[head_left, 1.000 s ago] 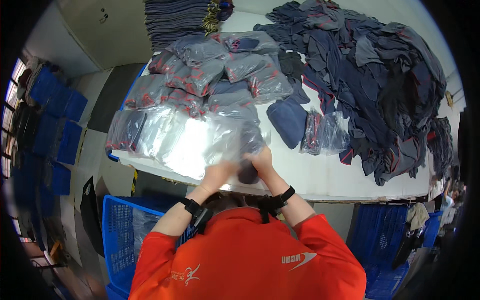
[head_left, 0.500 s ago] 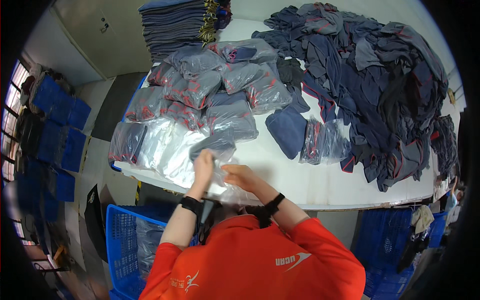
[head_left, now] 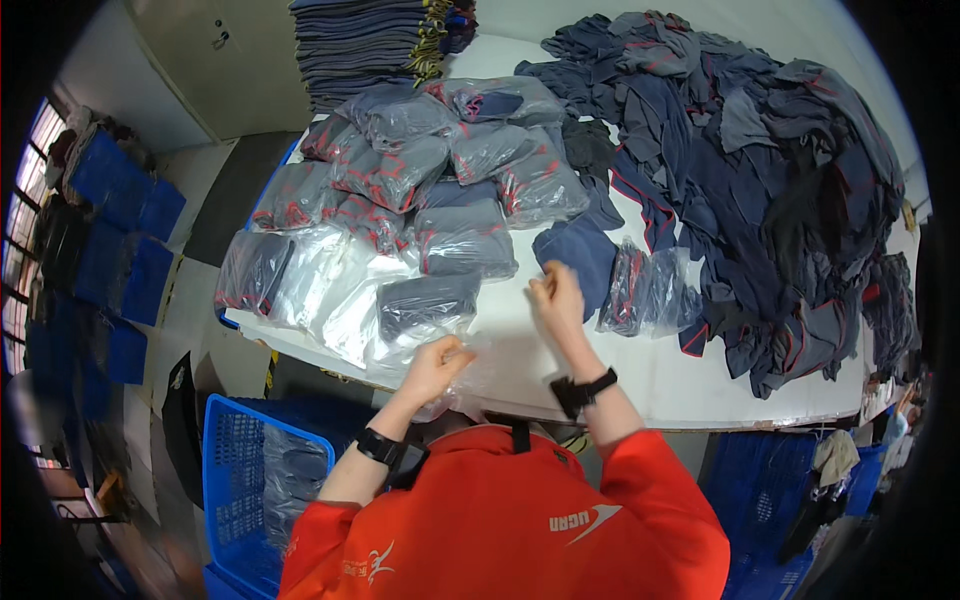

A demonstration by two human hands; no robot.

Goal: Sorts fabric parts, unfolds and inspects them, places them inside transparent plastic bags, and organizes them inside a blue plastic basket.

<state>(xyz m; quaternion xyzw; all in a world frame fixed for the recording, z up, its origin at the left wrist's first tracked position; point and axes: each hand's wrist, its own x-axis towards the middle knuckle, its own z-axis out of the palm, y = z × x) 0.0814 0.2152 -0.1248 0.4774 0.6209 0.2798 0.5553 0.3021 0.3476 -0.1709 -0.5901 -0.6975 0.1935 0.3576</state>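
Note:
A folded dark grey garment (head_left: 428,306) lies at the near edge of the table, partly inside a clear plastic bag (head_left: 405,352). My left hand (head_left: 436,370) is closed at the bag's near end, with thin film between and around its fingers. Farther right, my right hand (head_left: 558,298) is over the white table beside a loose folded navy garment (head_left: 583,262). Its fingers are curled and smeared by motion, so whether they touch the navy cloth is unclear.
Bagged garments (head_left: 392,172) are piled behind flat clear bags (head_left: 318,285). A tall folded stack (head_left: 365,50) stands at the back left, and a loose garment heap (head_left: 760,190) covers the right. Two bagged items (head_left: 648,290) lie nearby. A blue crate (head_left: 225,480) stands below the left edge.
My right hand has left the bag and moved right to the navy garment. My left hand has come nearer to me and slightly right, and the dark grey garment now lies flat.

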